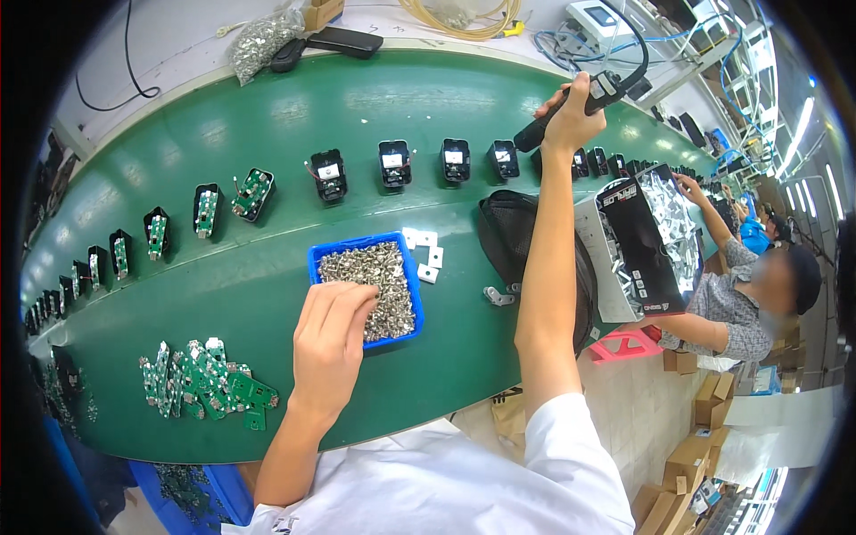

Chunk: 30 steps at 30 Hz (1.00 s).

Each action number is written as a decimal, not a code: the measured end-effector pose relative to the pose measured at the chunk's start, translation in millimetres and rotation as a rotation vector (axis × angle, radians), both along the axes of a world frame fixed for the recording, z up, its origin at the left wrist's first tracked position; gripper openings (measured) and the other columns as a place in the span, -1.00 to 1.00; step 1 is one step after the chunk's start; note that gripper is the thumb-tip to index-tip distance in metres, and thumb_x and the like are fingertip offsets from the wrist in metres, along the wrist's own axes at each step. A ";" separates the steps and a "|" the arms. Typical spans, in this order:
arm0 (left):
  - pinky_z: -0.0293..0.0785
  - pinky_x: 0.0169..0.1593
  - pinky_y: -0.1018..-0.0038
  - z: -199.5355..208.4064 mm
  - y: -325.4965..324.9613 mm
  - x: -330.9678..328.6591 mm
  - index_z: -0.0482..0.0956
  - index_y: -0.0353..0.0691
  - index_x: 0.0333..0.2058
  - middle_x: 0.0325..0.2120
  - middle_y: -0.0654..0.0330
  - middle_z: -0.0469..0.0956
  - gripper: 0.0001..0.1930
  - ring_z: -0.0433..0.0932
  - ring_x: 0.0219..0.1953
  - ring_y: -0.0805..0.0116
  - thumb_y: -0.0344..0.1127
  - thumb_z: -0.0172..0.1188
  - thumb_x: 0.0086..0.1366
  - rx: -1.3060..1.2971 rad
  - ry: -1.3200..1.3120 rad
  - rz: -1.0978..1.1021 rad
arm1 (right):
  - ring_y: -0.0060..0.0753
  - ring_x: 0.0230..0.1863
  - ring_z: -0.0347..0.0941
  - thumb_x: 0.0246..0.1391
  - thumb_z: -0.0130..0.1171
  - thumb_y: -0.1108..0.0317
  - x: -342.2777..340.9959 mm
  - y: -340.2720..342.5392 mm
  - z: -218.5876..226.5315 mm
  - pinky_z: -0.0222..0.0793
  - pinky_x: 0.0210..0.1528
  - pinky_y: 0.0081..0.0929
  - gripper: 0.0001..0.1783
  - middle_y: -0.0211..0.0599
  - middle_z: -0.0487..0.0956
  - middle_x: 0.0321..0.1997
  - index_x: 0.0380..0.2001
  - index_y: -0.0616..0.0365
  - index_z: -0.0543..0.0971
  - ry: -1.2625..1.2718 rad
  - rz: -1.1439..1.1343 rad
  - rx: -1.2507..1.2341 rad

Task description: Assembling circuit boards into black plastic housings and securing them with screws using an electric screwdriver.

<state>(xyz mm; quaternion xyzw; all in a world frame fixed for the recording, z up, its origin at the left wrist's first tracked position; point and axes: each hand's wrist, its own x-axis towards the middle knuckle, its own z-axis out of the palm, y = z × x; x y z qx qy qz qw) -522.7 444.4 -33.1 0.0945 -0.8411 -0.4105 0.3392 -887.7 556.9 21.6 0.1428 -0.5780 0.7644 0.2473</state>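
Note:
My left hand (330, 343) is over a blue tray (417, 308) filled with small metal screws (366, 267). Its fingertips are pinched together at the screws; whatever is between them is too small to make out. Raised at the right, my right hand (575, 120) is wrapped around a black electric screwdriver (532, 135) with a black cable. The tool's lower end points at a small black housing (502, 160) with a white patch inside. Similar housings (453, 160) stand in a row to the left, the farther ones with green circuit boards (206, 212).
Loose green circuit boards (209, 379) lie in a pile at left. White square pieces (428, 254) sit beside the tray. A black mesh bag (508, 227) and a box of metal parts (642, 236) stand at right, where a co-worker's hand (691, 189) reaches in.

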 end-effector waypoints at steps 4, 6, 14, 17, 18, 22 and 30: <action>0.50 -0.12 0.40 -0.4 0.5 -1.4 0.65 -0.29 -0.24 -0.28 0.21 0.61 -0.79 0.54 -0.25 0.26 -0.62 0.31 0.12 -0.018 0.001 0.010 | -0.49 -0.86 0.28 0.20 0.21 0.05 -1.0 0.0 -1.3 0.25 -0.81 -0.56 -0.58 -0.40 0.37 -0.79 -0.57 0.15 0.46 -0.011 0.001 -0.006; 0.50 -0.12 0.39 -1.9 0.9 -2.2 0.66 -0.29 -0.22 -0.28 0.21 0.61 -0.78 0.54 -0.25 0.26 -0.63 0.31 0.13 -0.014 0.014 0.003 | -0.50 -0.87 0.25 0.22 0.21 0.08 -0.9 0.6 -1.7 0.25 -0.81 -0.56 -0.59 -0.41 0.37 -0.80 -0.56 0.16 0.46 -0.031 0.003 -0.030; 0.51 -0.12 0.39 -7.9 0.4 -5.4 0.67 -0.29 -0.22 -0.27 0.20 0.62 -0.77 0.55 -0.25 0.26 -0.63 0.32 0.12 -0.014 0.030 -0.006 | -0.47 -0.85 0.28 0.21 0.16 0.02 -7.5 10.7 -3.6 0.27 -0.79 -0.52 -0.57 -0.39 0.37 -0.78 -0.56 0.14 0.44 -0.074 -0.082 -0.112; 0.51 -0.12 0.39 -11.2 0.4 -6.6 0.67 -0.29 -0.22 -0.26 0.21 0.62 -0.77 0.55 -0.25 0.26 -0.62 0.32 0.12 -0.012 0.033 -0.015 | -0.47 -0.87 0.24 0.24 0.13 0.04 -11.4 15.1 -7.8 0.27 -0.80 -0.51 -0.57 -0.40 0.35 -0.78 -0.54 0.15 0.43 -0.094 -0.139 -0.194; 0.51 -0.12 0.39 -11.7 0.7 -6.8 0.67 -0.29 -0.22 -0.26 0.21 0.62 -0.77 0.55 -0.25 0.26 -0.62 0.32 0.12 -0.005 0.029 -0.015 | -0.47 -0.87 0.24 0.24 0.13 0.04 -11.7 16.3 -9.2 0.27 -0.80 -0.51 -0.57 -0.40 0.35 -0.78 -0.54 0.15 0.43 -0.098 -0.140 -0.188; 0.52 -0.11 0.40 -11.1 1.0 -8.6 0.67 -0.29 -0.22 -0.26 0.20 0.63 -0.77 0.56 -0.24 0.25 -0.63 0.32 0.12 -0.003 0.067 -0.015 | -0.46 -0.86 0.24 0.24 0.10 0.03 -13.4 20.5 -13.1 0.27 -0.79 -0.49 -0.58 -0.39 0.34 -0.77 -0.53 0.15 0.41 -0.099 -0.185 -0.287; 0.52 -0.11 0.42 -6.1 2.2 -6.0 0.68 -0.29 -0.24 -0.28 0.20 0.65 -0.77 0.57 -0.25 0.25 -0.65 0.32 0.10 0.042 0.062 -0.038 | -0.45 -0.86 0.26 0.22 0.09 0.09 3.4 20.0 -19.7 0.26 -0.79 -0.50 -0.61 -0.38 0.35 -0.77 -0.56 0.14 0.42 -0.044 -0.142 -0.310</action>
